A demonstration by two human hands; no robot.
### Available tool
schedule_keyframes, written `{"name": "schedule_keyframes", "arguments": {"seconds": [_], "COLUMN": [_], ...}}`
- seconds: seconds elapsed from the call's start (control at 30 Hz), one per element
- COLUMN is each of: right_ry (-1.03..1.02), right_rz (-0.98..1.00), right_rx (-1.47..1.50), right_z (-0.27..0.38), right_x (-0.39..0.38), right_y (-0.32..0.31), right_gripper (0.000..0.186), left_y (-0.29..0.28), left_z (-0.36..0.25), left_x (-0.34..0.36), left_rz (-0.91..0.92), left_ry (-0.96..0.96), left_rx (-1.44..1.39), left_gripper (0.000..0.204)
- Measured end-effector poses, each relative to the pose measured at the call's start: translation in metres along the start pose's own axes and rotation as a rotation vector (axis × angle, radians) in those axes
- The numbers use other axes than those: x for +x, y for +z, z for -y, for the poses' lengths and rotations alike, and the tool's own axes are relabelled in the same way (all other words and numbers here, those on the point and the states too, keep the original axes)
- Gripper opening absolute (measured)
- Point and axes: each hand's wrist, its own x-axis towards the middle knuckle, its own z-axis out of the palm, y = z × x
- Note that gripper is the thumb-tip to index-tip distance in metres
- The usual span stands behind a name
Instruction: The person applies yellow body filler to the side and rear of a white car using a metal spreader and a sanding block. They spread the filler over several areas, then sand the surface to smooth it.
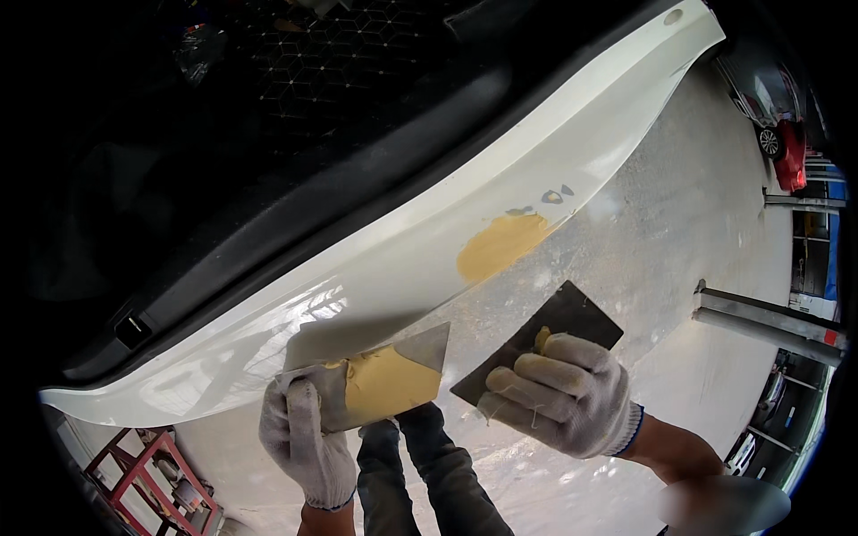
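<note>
My left hand (304, 433), in a white knit glove, is closed on a metal plate (420, 357) with a thick smear of pale yellow putty (389, 382) on it, held in front of a white car body panel (599, 116). My right hand (572, 397), gloved alike, grips a dark rectangular spreader (581, 304) with a small bit of putty by the fingers. Above and between my hands, the panel bears a spread patch of yellow filler (496, 250), with small grey spots (554, 195) at its upper right.
The car's dark interior (268, 107) fills the upper left. My legs (429, 464) stand on the pale floor (679, 223). A red metal frame (121, 473) is at lower left. At right are grey posts (760, 317) and other cars, one red (791, 165).
</note>
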Motion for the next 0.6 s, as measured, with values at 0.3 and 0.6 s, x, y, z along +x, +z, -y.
{"name": "schedule_keyframes", "arguments": {"seconds": [0.3,0.6], "right_ry": [-0.127,-0.097], "right_rz": [-0.122,-0.156], "right_rx": [-0.319,-0.425], "right_z": [-0.087,-0.08], "right_x": [0.018,0.026], "right_y": [0.029,0.018], "right_gripper": [0.043,0.041], "left_y": [-0.021,-0.008], "left_z": [0.016,0.011], "left_x": [-0.026,-0.025], "left_rz": [0.092,0.018], "left_ry": [-0.143,-0.144], "left_rx": [0.078,0.09], "left_gripper": [0.02,0.021]}}
